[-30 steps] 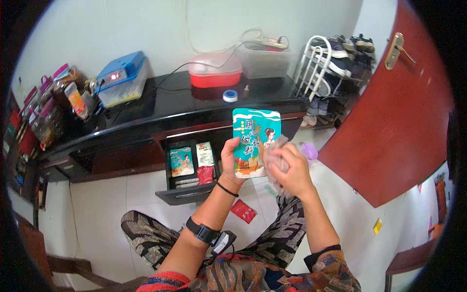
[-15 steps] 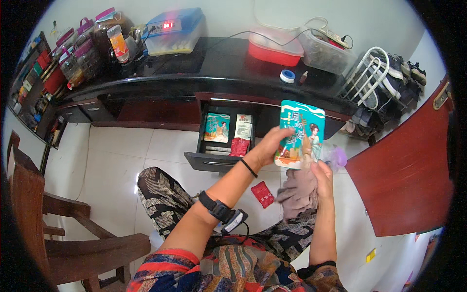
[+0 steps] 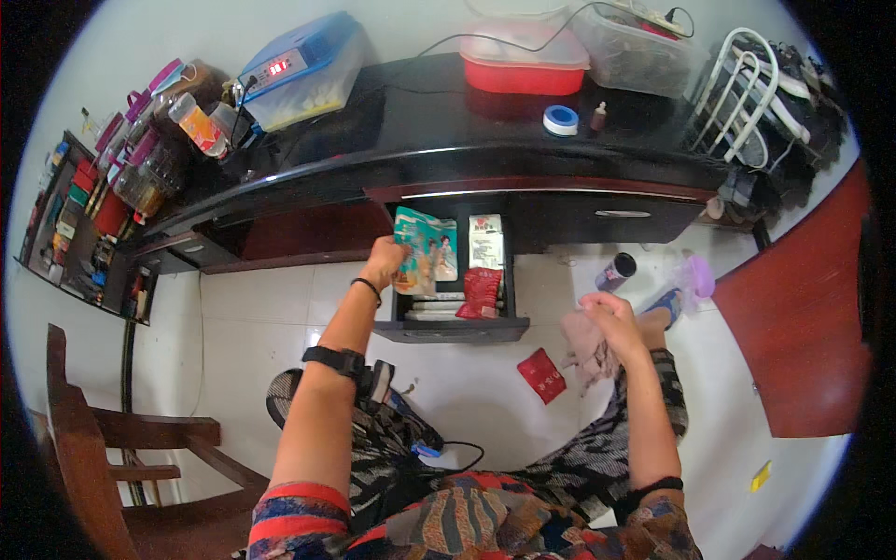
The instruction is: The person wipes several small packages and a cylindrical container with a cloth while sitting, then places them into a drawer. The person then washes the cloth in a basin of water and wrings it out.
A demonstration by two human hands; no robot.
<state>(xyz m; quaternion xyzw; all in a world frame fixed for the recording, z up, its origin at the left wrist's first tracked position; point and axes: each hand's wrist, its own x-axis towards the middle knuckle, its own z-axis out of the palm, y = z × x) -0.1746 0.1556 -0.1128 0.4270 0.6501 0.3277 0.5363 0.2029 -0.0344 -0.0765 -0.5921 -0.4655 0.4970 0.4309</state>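
Observation:
My left hand [image 3: 385, 263] grips the edge of a teal packet [image 3: 413, 250] over the left side of an open drawer [image 3: 455, 331]. Inside, a second teal packet [image 3: 448, 248] lies partly behind the held one. Beside it are a white packet [image 3: 485, 241] and a red packet [image 3: 481, 294]. My right hand [image 3: 618, 327] is closed above my right leg, with a crumpled greyish-pink cloth [image 3: 589, 350] hanging from it; the exact grip is partly hidden. On the floor between drawer and cloth lies another red packet [image 3: 541, 376].
A dark cylindrical container [image 3: 617, 271] and a clear container with a purple lid [image 3: 695, 277] stand right of the drawer. The black counter [image 3: 411, 107] above carries a red box [image 3: 525, 75], a blue-lidded box [image 3: 303, 70] and jars. A wooden chair [image 3: 140, 429] is at left.
My left hand has carried the teal packet left and down, from in front of the counter to the drawer. My right hand has come away from the packet, and the cloth hangs lower.

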